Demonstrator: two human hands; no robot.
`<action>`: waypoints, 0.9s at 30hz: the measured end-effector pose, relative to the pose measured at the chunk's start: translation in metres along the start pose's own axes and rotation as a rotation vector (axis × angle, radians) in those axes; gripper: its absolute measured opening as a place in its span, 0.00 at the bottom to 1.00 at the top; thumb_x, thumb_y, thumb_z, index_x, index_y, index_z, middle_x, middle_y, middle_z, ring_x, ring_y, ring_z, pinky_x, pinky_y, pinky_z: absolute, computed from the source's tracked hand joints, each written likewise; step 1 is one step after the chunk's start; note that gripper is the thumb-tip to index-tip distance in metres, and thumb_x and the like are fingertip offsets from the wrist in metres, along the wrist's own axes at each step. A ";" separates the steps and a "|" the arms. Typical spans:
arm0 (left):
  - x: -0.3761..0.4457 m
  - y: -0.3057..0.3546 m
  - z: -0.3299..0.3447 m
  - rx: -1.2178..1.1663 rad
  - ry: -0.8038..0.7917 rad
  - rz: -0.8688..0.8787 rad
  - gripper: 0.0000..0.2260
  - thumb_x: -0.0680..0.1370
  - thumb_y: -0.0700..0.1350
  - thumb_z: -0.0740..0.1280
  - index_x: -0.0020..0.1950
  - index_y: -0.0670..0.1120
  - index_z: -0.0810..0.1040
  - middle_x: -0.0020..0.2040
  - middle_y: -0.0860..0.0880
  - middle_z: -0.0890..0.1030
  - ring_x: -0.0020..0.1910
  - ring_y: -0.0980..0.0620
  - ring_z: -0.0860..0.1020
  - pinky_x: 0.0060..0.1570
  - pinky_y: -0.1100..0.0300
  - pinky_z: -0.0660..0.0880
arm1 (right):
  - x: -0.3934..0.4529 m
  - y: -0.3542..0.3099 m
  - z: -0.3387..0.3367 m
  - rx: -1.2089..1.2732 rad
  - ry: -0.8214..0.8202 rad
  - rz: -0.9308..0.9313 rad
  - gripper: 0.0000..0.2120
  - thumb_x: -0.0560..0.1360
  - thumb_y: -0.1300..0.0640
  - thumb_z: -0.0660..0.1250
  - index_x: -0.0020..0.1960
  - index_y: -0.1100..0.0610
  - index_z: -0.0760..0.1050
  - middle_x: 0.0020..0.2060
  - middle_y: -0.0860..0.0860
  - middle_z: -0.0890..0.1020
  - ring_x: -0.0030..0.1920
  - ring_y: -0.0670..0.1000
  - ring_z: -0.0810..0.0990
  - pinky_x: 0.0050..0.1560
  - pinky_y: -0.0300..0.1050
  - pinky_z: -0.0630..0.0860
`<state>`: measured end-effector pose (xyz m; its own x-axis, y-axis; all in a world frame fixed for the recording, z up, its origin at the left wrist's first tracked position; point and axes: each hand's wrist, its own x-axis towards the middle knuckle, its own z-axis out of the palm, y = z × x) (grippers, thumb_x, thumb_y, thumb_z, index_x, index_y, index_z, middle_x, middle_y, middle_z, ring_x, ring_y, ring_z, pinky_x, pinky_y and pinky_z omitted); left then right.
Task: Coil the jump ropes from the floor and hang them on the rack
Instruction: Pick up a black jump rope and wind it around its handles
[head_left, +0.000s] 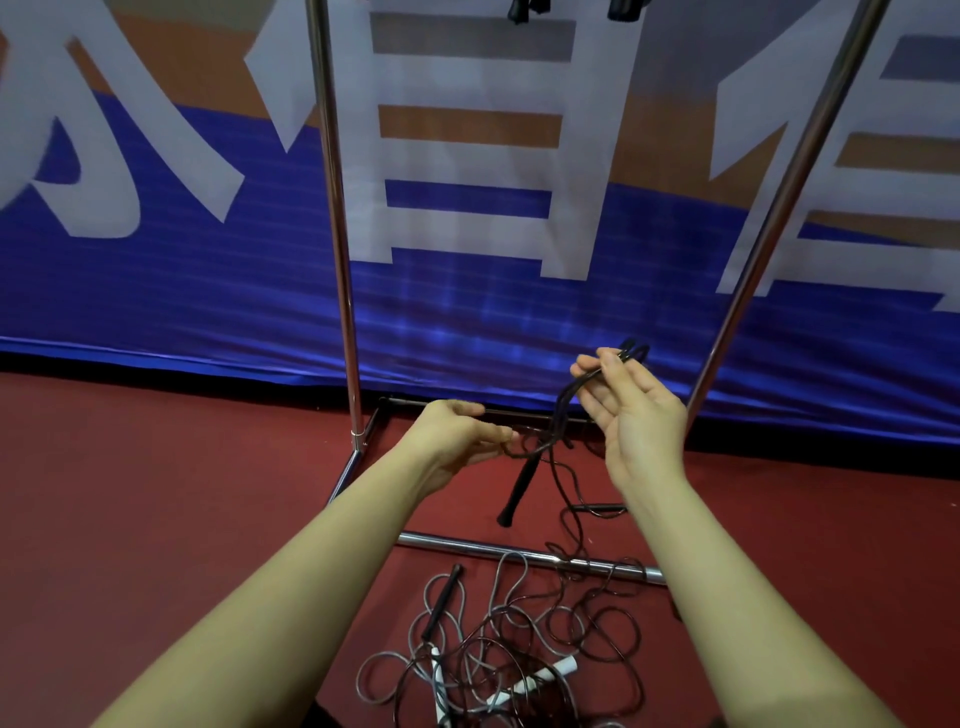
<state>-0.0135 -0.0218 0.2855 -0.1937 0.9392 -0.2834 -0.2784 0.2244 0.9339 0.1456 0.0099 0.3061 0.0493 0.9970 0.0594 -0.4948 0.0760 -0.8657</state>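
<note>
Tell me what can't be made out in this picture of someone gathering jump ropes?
- Head view: the rack's top bar is cut off by the upper edge; only dark ends hang into sight.
- The pile of ropes is too tangled to count, and the bottom edge crops it.
- How many loops the right hand holds: its fingers hide them.
- The left hand's grip is hidden by its own curl.

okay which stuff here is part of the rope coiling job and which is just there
Job: black rope held in right hand and left hand; its dangling handle; tangled ropes on floor; rack.
Just there: banner; red floor.
</note>
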 end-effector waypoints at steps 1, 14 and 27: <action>0.001 -0.001 0.000 -0.034 0.004 -0.028 0.13 0.71 0.23 0.66 0.46 0.39 0.69 0.29 0.42 0.81 0.29 0.50 0.82 0.33 0.62 0.80 | 0.000 -0.001 0.000 0.024 -0.004 0.007 0.03 0.77 0.60 0.66 0.47 0.57 0.79 0.40 0.52 0.85 0.46 0.51 0.84 0.46 0.42 0.79; 0.014 -0.005 -0.016 0.120 -0.218 0.111 0.10 0.75 0.47 0.67 0.36 0.46 0.79 0.28 0.51 0.69 0.23 0.58 0.61 0.24 0.67 0.57 | 0.011 -0.008 -0.007 0.251 0.020 0.090 0.06 0.79 0.60 0.61 0.47 0.60 0.76 0.36 0.52 0.84 0.41 0.51 0.84 0.46 0.47 0.82; 0.013 -0.015 -0.015 0.613 -0.218 0.402 0.08 0.77 0.40 0.68 0.55 0.44 0.83 0.51 0.52 0.83 0.49 0.65 0.79 0.54 0.75 0.70 | 0.008 -0.010 0.006 0.482 0.041 0.202 0.07 0.81 0.61 0.59 0.48 0.63 0.73 0.32 0.54 0.84 0.37 0.51 0.85 0.37 0.45 0.82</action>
<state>-0.0259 -0.0168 0.2647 0.0378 0.9949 0.0940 0.3586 -0.1013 0.9280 0.1460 0.0175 0.3186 -0.0593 0.9919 -0.1127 -0.8405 -0.1105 -0.5304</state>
